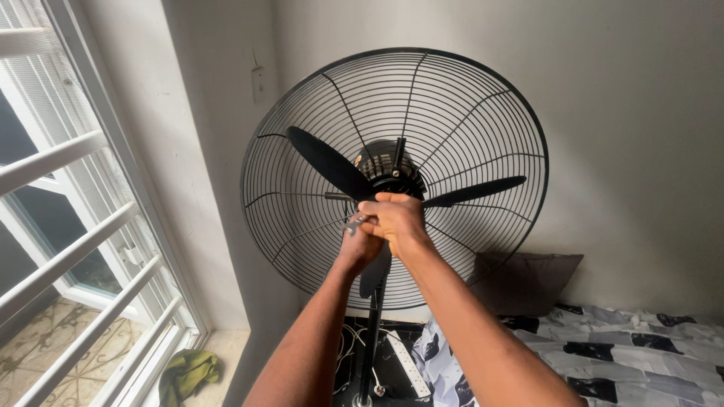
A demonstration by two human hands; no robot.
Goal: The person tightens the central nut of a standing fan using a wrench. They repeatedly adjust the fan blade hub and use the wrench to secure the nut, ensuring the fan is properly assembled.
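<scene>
While the front guard is off, both hands are bunched up right at the middle of a big black standing fan (394,177), just below the hub (388,175) where the three blades (329,162) meet. The right hand (397,220) is curled into a fist, laid over the left hand (357,243), so the two are pressed together. There's a small silvery metal bit (354,223) poking out between the fingers on the left side (could be a tool or a fitting, honestly can't tell which), and the left hand looks closed around it. Both forearms come up from the bottom of the shot.

The fan's rear wire grille (483,98) is in place, with the pole (371,339) running down behind the arms. It stands in a corner by a barred window (68,226). Down low there's a white power strip (408,366), a green rag (187,373) on the floor, and a black-and-white patterned sheet (603,354) with a dark pillow (524,279) against the wall.
</scene>
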